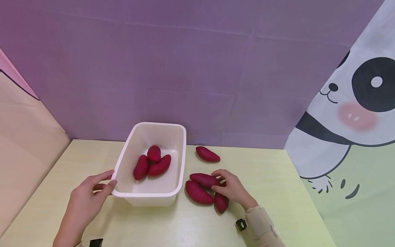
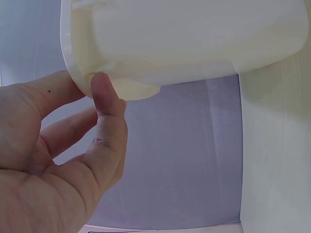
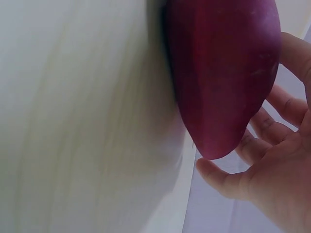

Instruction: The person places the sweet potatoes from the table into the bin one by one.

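Observation:
My left hand [image 1: 89, 197] pinches the left rim of a white plastic box [image 1: 183, 161] between thumb and fingers; the left wrist view shows the thumb [image 2: 104, 92] against the rim. Inside the box lie three purple-red sweet potatoes [image 1: 159, 166]. To its right, my right hand [image 1: 231, 187] has thumb and fingers around the right end of a sweet potato [image 1: 203, 179]. Touching or close to it are a second sweet potato [image 1: 198, 193] and a third [image 1: 220, 203], partly under the hand. In the right wrist view, a large sweet potato [image 3: 223, 73] hides part of the fingers.
Another sweet potato [image 1: 208, 154] lies apart on the pale wooden table [image 1: 262, 171], near its back edge. A purple cloth wall [image 1: 197, 75] stands behind the table. At the right is a panel [image 1: 333, 154] with a panda drawing.

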`<state>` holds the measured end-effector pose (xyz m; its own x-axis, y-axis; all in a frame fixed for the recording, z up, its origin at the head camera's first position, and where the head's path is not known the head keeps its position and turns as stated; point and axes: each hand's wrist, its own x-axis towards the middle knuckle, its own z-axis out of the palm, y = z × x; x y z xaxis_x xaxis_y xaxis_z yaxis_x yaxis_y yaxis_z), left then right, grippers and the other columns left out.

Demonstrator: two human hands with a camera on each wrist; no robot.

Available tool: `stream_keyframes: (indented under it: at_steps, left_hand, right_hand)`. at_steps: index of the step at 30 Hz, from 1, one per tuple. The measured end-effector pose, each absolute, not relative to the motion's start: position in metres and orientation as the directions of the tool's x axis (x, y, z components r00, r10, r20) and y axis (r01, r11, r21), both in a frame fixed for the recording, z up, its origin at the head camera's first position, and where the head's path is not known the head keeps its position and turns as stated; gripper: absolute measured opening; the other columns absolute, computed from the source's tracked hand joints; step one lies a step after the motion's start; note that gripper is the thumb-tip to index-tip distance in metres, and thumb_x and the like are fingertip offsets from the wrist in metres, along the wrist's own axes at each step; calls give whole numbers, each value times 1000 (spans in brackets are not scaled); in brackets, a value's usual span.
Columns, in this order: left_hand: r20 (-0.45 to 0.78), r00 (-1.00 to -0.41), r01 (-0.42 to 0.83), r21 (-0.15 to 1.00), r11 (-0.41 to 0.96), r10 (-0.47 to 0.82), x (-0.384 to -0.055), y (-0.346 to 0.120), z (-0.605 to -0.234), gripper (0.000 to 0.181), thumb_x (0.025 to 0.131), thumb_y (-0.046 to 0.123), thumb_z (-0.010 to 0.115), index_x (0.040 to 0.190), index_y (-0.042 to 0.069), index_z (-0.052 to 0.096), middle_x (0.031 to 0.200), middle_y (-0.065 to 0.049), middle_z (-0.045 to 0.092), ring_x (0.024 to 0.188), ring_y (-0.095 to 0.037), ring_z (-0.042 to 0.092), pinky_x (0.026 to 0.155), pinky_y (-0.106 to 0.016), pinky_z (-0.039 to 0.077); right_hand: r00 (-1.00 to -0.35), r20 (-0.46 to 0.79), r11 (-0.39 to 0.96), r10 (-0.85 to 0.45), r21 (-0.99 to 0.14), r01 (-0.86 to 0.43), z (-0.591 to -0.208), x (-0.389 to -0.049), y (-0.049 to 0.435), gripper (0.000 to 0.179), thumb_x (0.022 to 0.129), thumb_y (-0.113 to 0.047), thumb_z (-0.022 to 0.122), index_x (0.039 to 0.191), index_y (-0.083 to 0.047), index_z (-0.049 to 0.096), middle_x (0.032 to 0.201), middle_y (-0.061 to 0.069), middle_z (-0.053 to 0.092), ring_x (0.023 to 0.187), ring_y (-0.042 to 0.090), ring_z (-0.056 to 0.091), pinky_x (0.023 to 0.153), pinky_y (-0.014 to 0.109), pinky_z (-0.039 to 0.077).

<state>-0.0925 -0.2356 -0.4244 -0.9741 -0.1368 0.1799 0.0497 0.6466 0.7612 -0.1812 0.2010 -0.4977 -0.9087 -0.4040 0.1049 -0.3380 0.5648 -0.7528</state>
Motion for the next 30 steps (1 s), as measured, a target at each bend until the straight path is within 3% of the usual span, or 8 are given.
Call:
stream_keyframes:
  at_steps: [19,30]
  left_hand:
    - [201,-970,63,755,653,-139,-94,-234,-424,36,96,23,70,129,7,68,119,-16,63,81,12,57,65,-16,50]
    - [205,-970,73,755,651,-130,-95,-235,-425,36,96,22,70,129,6,68,120,-17,63,80,13,56,64,-17,51]
  right_hand:
    - [-944,80,601,-319,-753,-267,-500,-186,201,35,88,-14,76,120,-7,65,112,3,67,93,21,65,80,35,55]
    - [-945,111,549,-307,-791,-272,-475,-187,201,35,89,-13,75,122,-8,65,115,4,66,98,25,65,73,34,56]
